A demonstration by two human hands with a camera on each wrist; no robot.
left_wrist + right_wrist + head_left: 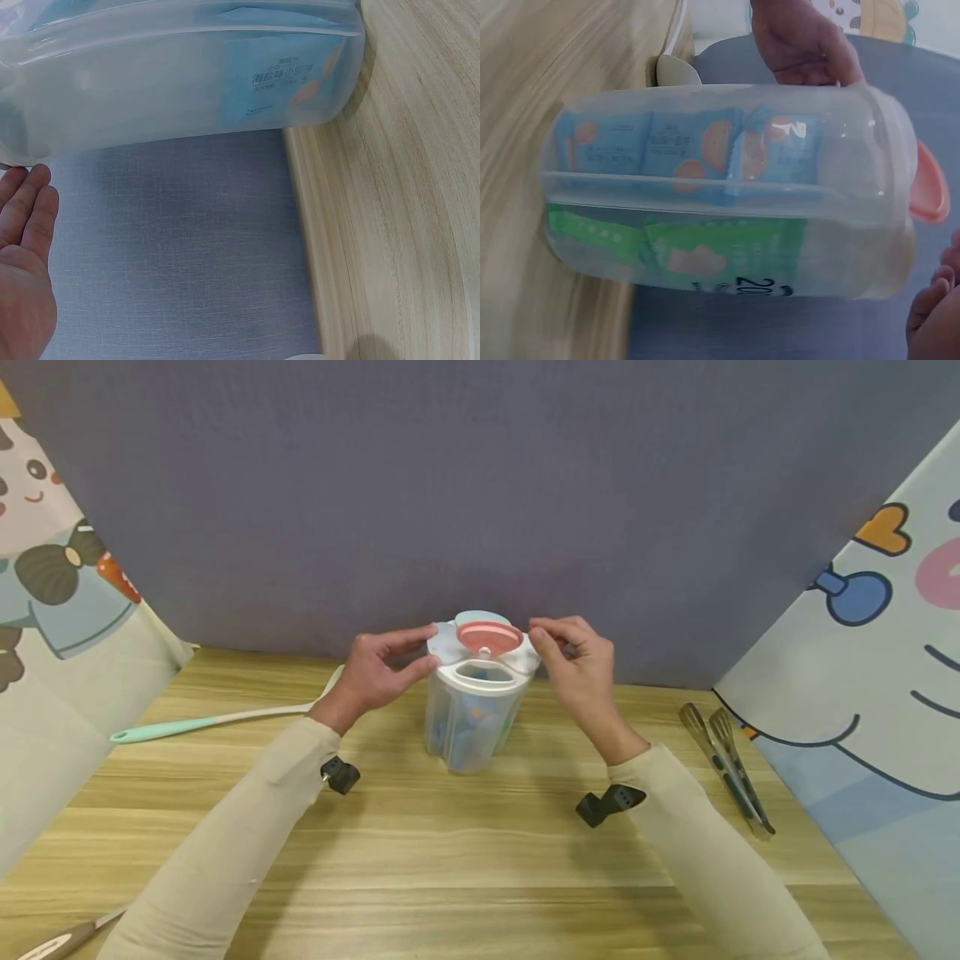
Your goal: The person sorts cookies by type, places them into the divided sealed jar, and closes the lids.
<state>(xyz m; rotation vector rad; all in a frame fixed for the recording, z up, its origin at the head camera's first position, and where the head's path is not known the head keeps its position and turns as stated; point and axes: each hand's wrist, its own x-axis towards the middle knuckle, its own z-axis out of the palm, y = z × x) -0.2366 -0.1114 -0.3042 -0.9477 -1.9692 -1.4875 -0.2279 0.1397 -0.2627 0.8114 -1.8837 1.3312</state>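
Observation:
A translucent storage container (465,718) with a white, lobed lid stands upright near the table's back edge. On its lid, a pink flap (491,639) is tilted up, with a light blue flap (478,617) behind it. Blue snack packets (686,150) and green snack packets (705,251) fill separate compartments. My left hand (378,672) holds the lid's left lobe between thumb and fingers. Close to the lid's right edge is my right hand (577,664), its fingers bent; the right wrist view shows a small gap between them and the lid.
A long utensil with a mint handle (165,729) lies at the left, its head partly behind my left hand. Metal tongs (727,764) lie at the right. A brown handle (60,943) shows at the front left. A grey panel (480,485) rises behind the table.

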